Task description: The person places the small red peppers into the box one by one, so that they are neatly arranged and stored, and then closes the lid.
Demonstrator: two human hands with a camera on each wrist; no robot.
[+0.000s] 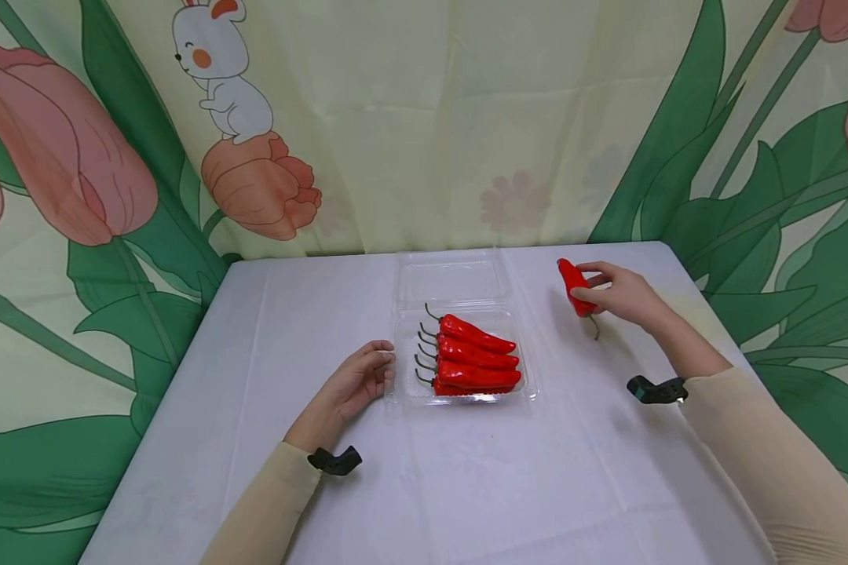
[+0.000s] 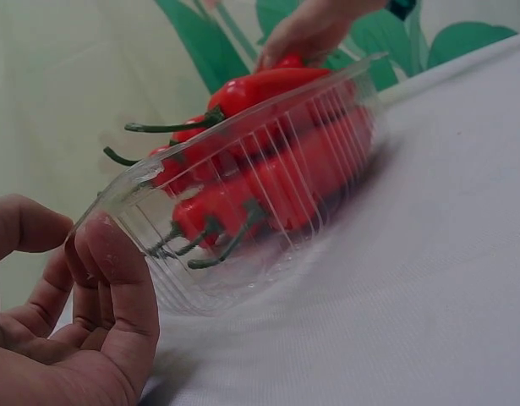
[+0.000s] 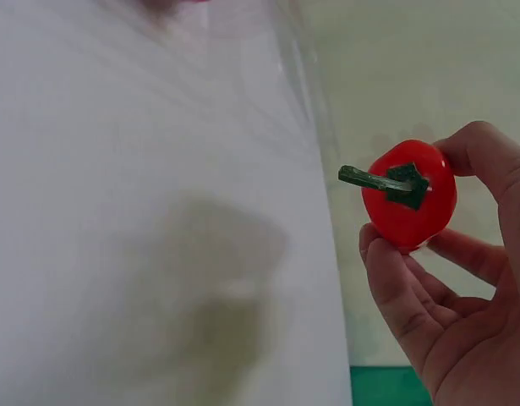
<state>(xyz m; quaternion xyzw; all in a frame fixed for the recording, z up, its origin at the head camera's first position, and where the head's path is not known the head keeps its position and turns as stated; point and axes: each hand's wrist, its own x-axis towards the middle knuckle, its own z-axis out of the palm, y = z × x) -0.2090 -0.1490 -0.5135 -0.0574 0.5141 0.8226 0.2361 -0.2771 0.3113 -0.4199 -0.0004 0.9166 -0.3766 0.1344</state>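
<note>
My right hand (image 1: 625, 297) holds a red pepper (image 1: 572, 281) above the right side of the table, its green stem (image 3: 374, 178) pointing toward the right wrist camera. Several glossy red peppers (image 1: 478, 375) with curved green stems lie stacked in a clear plastic clamshell box (image 1: 404, 390), stems to the left. At the left edge of that box is my left hand (image 1: 356, 380). The left wrist view shows thumb and fingers (image 2: 116, 254) pinching the box's rim at a corner. The box stands with its lid (image 1: 452, 281) folded back, away from me.
A white cloth covers the table (image 1: 452, 486). Behind it hangs a curtain (image 1: 396, 141) printed with tulips, leaves and a rabbit. Each wrist wears a black camera mount, one on the left wrist (image 1: 335, 461) and one on the right wrist (image 1: 656, 390).
</note>
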